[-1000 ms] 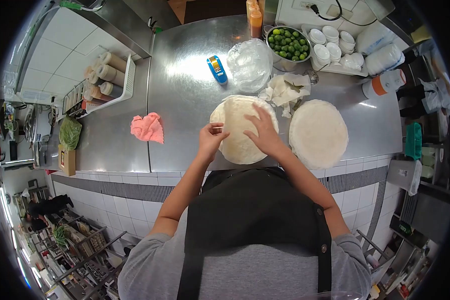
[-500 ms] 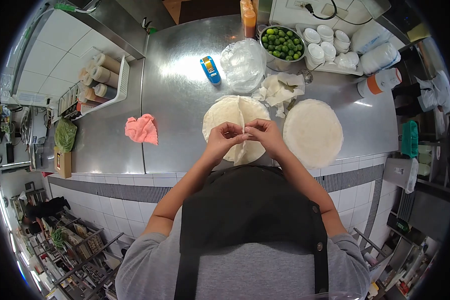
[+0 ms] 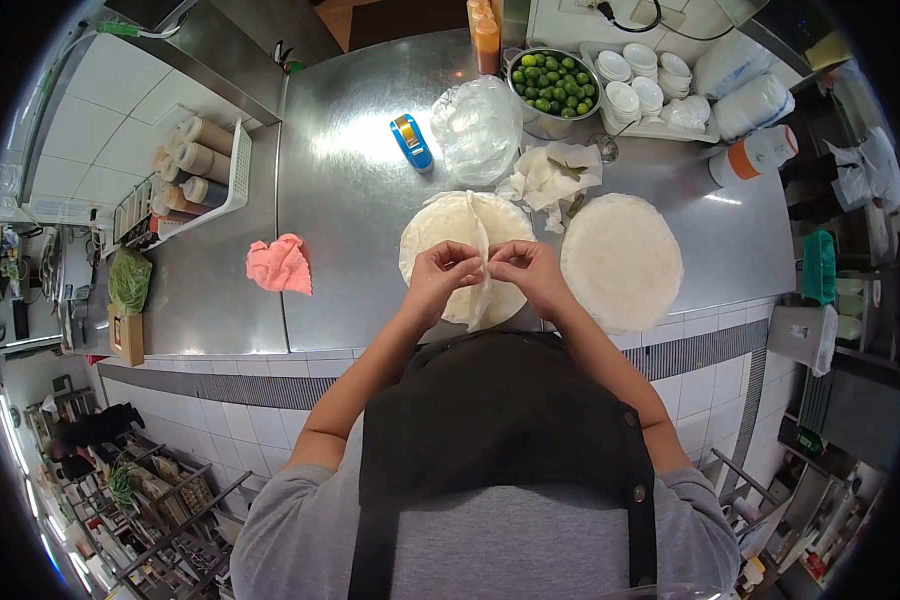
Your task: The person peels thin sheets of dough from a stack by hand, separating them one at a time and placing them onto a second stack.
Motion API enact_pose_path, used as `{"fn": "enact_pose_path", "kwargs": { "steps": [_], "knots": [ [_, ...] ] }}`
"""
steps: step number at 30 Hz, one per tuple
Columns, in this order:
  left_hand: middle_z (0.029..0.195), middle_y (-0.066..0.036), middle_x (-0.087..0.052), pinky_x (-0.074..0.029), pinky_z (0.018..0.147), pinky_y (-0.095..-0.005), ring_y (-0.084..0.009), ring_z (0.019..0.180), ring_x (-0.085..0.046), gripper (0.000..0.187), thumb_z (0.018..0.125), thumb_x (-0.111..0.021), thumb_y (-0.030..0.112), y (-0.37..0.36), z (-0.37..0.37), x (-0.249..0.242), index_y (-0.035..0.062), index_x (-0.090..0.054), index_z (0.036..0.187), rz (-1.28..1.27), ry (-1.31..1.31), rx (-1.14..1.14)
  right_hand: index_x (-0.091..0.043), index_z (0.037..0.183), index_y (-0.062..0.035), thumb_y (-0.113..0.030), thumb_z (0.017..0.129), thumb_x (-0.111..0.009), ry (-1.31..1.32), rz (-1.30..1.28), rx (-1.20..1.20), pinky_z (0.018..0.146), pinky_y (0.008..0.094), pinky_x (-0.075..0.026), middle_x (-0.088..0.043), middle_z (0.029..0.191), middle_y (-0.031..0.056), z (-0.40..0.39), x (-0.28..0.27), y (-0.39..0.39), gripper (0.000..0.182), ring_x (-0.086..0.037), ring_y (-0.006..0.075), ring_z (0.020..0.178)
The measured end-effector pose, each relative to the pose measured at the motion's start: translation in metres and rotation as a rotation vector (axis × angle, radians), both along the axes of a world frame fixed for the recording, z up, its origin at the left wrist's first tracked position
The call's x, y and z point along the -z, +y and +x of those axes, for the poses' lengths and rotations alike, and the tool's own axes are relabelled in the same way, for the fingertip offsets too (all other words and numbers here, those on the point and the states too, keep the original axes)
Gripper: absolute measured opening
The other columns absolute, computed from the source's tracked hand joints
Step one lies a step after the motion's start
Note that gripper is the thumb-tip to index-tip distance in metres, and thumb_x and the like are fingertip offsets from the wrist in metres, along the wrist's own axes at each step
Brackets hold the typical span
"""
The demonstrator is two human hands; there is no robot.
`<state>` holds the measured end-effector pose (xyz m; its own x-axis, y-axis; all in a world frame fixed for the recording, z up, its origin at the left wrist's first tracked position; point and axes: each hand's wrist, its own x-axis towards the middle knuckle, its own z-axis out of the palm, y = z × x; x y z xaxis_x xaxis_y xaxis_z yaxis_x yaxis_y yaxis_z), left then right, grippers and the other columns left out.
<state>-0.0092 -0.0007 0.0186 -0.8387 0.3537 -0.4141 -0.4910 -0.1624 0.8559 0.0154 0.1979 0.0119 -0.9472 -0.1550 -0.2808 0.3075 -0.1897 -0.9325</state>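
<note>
On the steel counter in front of me lies a stack of thin, round, pale dough sheets (image 3: 425,232). The top dough sheet (image 3: 477,222) stands up in a ridge along the middle of the stack. From the left, my left hand (image 3: 442,275) pinches this ridge between thumb and fingers. My right hand (image 3: 528,272) pinches it from the other side, its fingertips close to those of the left. A second round stack of dough sheets (image 3: 622,262) lies flat to the right, untouched. Torn dough scraps (image 3: 553,178) are heaped just behind the two stacks.
Behind the stacks are a blue tape dispenser (image 3: 411,143), a clear plastic bag (image 3: 477,132) and a bowl of limes (image 3: 555,85). A pink cloth (image 3: 279,265) lies left. White cups (image 3: 640,75) fill a tray at back right. Sauce bottles (image 3: 205,150) stand in a basket.
My fingertips have parted slightly, now sitting on either side of the ridge. The ridge remains raised. The whole view has shifted a little.
</note>
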Motion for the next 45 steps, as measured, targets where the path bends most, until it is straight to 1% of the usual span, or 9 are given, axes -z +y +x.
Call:
{"fn": "enact_pose_path", "kwargs": {
  "steps": [15, 19, 25, 28, 34, 36, 40, 42, 45],
  "knots": [
    [0.1, -0.007, -0.069, -0.053, 0.089, -0.0292, -0.0125, 0.091, -0.066, 0.024, 0.088, -0.075, 0.007, -0.003, -0.003, 0.01, -0.0009, -0.064, 0.108, -0.037, 0.098, 0.059, -0.069, 0.082, -0.0017, -0.002, 0.084, -0.073, 0.026, 0.091, 0.015, 0.091, 0.0309, -0.048, -0.07, 0.107, 0.0093, 0.0, 0.007, -0.003, 0.004, -0.063, 0.0142, 0.096],
    [0.096, -0.005, -0.069, -0.052, 0.084, -0.027, -0.0105, 0.088, -0.064, 0.018, 0.087, -0.074, 0.004, -0.002, -0.004, 0.008, -0.0005, -0.066, 0.103, -0.065, 0.052, 0.037, -0.068, 0.082, -0.0014, -0.001, 0.084, -0.071, -0.009, 0.023, 0.047, 0.091, 0.0309, -0.049, -0.07, 0.109, 0.0105, 0.002, 0.017, -0.004, 0.004, -0.063, 0.015, 0.098],
    [0.087, -0.003, -0.069, -0.05, 0.074, -0.0242, -0.0079, 0.08, -0.063, 0.012, 0.088, -0.075, 0.007, -0.005, -0.013, 0.012, 0.0015, -0.066, 0.094, -0.171, 0.182, 0.031, -0.066, 0.078, -0.0011, -0.002, 0.081, -0.07, 0.122, 0.179, 0.058, 0.09, 0.033, -0.052, -0.073, 0.107, 0.0107, 0.001, 0.015, -0.009, 0.005, -0.067, 0.0169, 0.097],
    [0.084, -0.002, -0.069, -0.049, 0.072, -0.0238, -0.0079, 0.077, -0.062, 0.013, 0.088, -0.076, 0.009, -0.006, -0.019, 0.011, 0.0018, -0.065, 0.093, -0.148, 0.198, -0.012, -0.066, 0.081, -0.001, 0.001, 0.083, -0.07, 0.162, 0.207, 0.076, 0.085, 0.0289, -0.051, -0.069, 0.106, 0.0102, -0.007, 0.021, -0.006, 0.005, -0.064, 0.0134, 0.093],
    [0.087, -0.004, -0.071, -0.051, 0.074, -0.0241, -0.0087, 0.079, -0.065, 0.012, 0.089, -0.075, 0.006, -0.001, -0.021, 0.014, 0.0002, -0.066, 0.093, -0.173, 0.195, -0.019, -0.064, 0.08, -0.0011, -0.019, 0.091, -0.073, -0.118, 0.054, 0.092, 0.077, 0.0263, -0.052, -0.067, 0.101, 0.0064, -0.011, -0.013, -0.015, 0.023, -0.062, 0.0105, 0.082],
    [0.089, -0.005, -0.071, -0.052, 0.075, -0.0244, -0.0091, 0.081, -0.065, 0.012, 0.089, -0.074, 0.006, 0.003, -0.02, 0.014, -0.0005, -0.066, 0.096, -0.17, 0.196, -0.012, -0.065, 0.088, -0.0005, -0.036, 0.093, -0.072, -0.098, 0.43, -0.062, 0.065, 0.0295, -0.055, -0.067, 0.085, 0.0068, -0.011, -0.017, -0.017, 0.036, -0.066, 0.0135, 0.085],
    [0.091, -0.007, -0.072, -0.053, 0.076, -0.0255, -0.0106, 0.083, -0.066, 0.019, 0.087, -0.075, 0.004, 0.003, -0.015, 0.009, -0.0035, -0.069, 0.104, -0.06, 0.112, -0.058, -0.066, 0.089, 0.0017, -0.036, 0.092, -0.071, -0.104, 0.131, -0.088, 0.066, 0.0336, -0.055, -0.066, 0.082, 0.0092, -0.015, 0.012, -0.01, 0.038, -0.066, 0.0156, 0.079],
    [0.092, -0.007, -0.072, -0.053, 0.075, -0.0254, -0.0109, 0.082, -0.066, 0.021, 0.087, -0.076, 0.004, -0.003, -0.016, 0.013, -0.0044, -0.07, 0.105, -0.054, 0.072, -0.119, -0.068, 0.093, 0.0036, -0.03, 0.09, -0.069, 0.123, 0.459, -0.071, 0.072, 0.0366, -0.054, -0.066, 0.083, 0.0113, -0.017, 0.042, 0.003, 0.034, -0.065, 0.019, 0.075],
    [0.09, -0.006, -0.072, -0.052, 0.073, -0.0245, -0.0101, 0.079, -0.064, 0.02, 0.085, -0.076, 0.002, -0.02, -0.017, 0.023, -0.0051, -0.071, 0.103, -0.21, 0.104, -0.223, -0.07, 0.097, 0.0035, -0.023, 0.087, -0.067, -0.033, 0.584, 0.029, 0.077, 0.0381, -0.053, -0.068, 0.087, 0.0139, -0.013, 0.061, 0.008, 0.028, -0.067, 0.0251, 0.079]
  ]
}}
